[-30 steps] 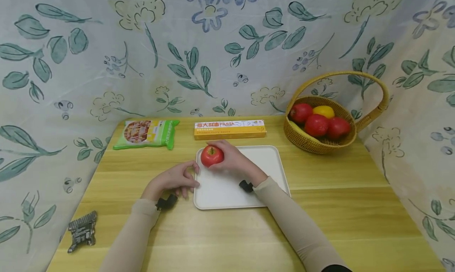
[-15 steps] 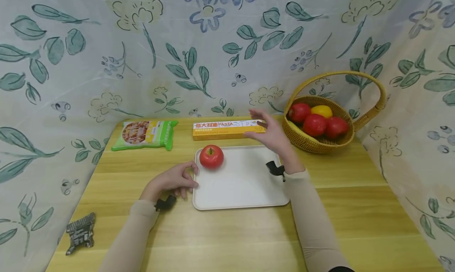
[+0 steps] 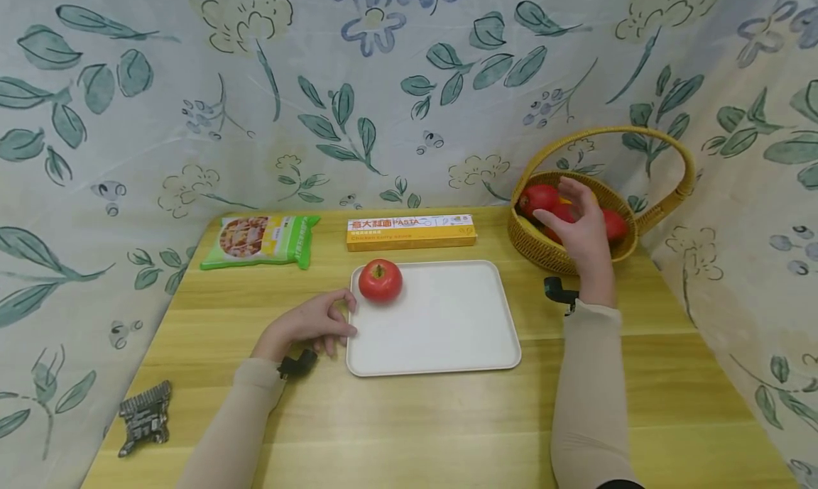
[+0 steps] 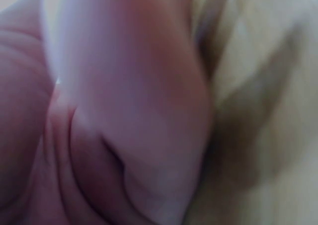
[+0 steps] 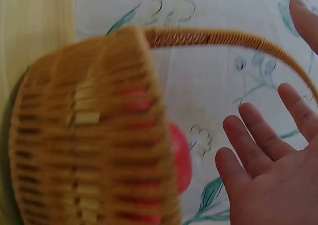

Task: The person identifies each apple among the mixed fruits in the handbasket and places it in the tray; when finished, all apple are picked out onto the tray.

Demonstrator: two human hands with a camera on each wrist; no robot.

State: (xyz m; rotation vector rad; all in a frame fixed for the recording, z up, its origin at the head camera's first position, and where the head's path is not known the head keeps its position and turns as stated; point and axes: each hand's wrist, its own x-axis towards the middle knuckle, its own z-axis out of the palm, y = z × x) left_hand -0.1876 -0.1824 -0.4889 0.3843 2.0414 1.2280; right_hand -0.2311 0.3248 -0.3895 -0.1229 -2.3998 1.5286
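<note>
A red apple (image 3: pixel 380 281) sits at the back left corner of a white rectangular tray (image 3: pixel 441 322). My left hand (image 3: pixel 309 324) rests on the table at the tray's left side, fingers loosely bent, index finger and thumb tips right at the rim. Its wrist view is filled by blurred fingers (image 4: pixel 134 96). My right hand (image 3: pixel 583 228) is over the wicker basket (image 3: pixel 543 256), holding nothing, its thumb and fingers spread apart. In the right wrist view these fingers (image 5: pixel 263 140) stand beside the basket's opening, where a red fruit (image 5: pixel 181 158) shows past the rim.
Behind the tray lies a yellow pasta box (image 3: pixel 412 235). To its left is a green food packet (image 3: pixel 258 240). A dark grey castle-shaped object (image 3: pixel 145 418) is at the table's left edge. The basket's tall handle (image 3: pixel 686 169) arches up close to the flowered cloth (image 3: pixel 409 91).
My right hand has let go of the apple on the tray and moved right, past the pasta box, to above the basket. The left hand has stayed at the tray's edge.
</note>
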